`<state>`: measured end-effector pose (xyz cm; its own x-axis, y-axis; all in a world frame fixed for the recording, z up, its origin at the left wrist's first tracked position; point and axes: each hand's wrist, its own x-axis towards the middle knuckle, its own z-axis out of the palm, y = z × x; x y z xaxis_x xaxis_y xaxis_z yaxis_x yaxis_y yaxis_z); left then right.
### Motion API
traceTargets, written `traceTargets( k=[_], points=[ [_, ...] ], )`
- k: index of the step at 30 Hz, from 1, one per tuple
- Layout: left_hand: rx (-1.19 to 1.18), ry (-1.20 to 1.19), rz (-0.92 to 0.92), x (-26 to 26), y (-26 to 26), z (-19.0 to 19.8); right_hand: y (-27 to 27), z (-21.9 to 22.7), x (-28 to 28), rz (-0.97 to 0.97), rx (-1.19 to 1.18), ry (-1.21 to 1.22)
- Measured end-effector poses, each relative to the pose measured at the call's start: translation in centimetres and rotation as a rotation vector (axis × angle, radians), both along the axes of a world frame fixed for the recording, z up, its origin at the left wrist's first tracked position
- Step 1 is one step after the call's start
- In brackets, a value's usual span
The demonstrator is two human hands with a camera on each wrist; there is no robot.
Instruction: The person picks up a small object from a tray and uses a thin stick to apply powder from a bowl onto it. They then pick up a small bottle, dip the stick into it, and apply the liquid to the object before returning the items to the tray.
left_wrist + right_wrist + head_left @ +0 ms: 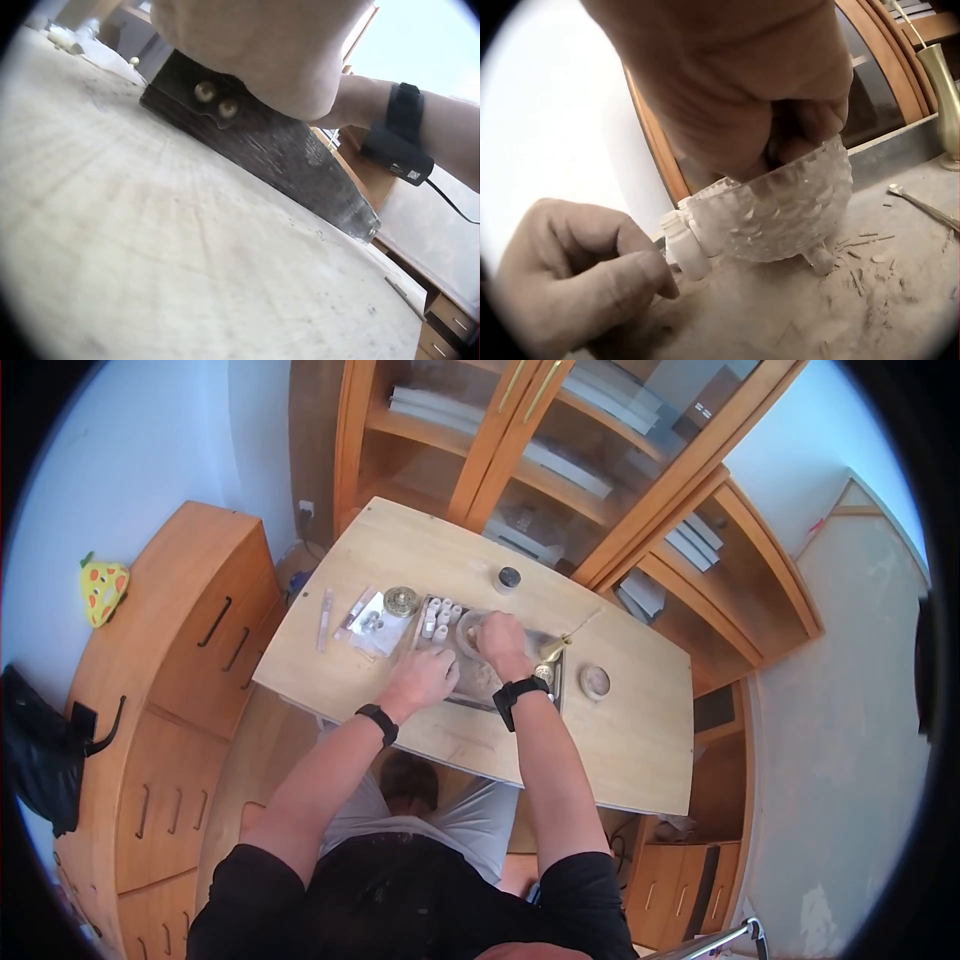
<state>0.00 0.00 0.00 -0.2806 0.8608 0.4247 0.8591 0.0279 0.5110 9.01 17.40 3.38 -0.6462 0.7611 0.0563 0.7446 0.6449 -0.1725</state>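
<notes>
My right hand [500, 640] is over a clear textured glass bowl [780, 214], its fingers bent down inside the rim and their tips hidden. The bowl stands on short feet in a dusty tray [480, 702]. To its left, my left hand [585, 277] hangs loosely curled at the near edge of the tray, thumb close to the index finger, with nothing visible in it. Small white bottles [441, 632] stand between that hand and the bowl. In the left wrist view, the left hand [255, 52] is above the tray's dark side [277, 154] with brass studs.
A brass vase [552, 650] holds thin tools at the tray's right end. A round container [595, 681] stands farther right, a dark-lidded jar [508, 578] behind. On the left lie a patterned brass disc [401, 601] and a white sheet [392, 628]. Cabinets stand beyond the table [630, 750].
</notes>
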Motion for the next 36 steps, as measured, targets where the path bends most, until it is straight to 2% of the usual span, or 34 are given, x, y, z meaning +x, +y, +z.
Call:
traceTargets(
  k=[10, 13, 19, 25, 30, 36],
  points=[
    [-0.014, 0.029, -0.002, 0.0, 0.0, -0.2, 0.0, 2.2, 1.0, -0.056, -0.106, 0.121],
    [-0.027, 0.022, -0.002, 0.1, 0.2, -0.5, -0.8, 3.7, 1.3, 0.013, -0.084, 0.091],
    [0.018, 0.019, -0.009, -0.1, 0.1, -0.4, -1.2, 2.8, 0.3, 0.045, -0.09, -0.016],
    [0.018, 0.022, -0.009, 0.0, 0.2, -0.6, -0.7, 1.3, 0.5, 0.083, -0.055, -0.01],
    [-0.006, 0.029, -0.005, 0.0, 0.3, -0.7, -0.8, 0.4, 0.4, 0.03, -0.035, 0.013],
    [0.005, 0.048, 0.007, 0.0, 0.3, -0.7, -0.9, 2.4, 1.0, 0.007, -0.078, 0.053]
  ],
)
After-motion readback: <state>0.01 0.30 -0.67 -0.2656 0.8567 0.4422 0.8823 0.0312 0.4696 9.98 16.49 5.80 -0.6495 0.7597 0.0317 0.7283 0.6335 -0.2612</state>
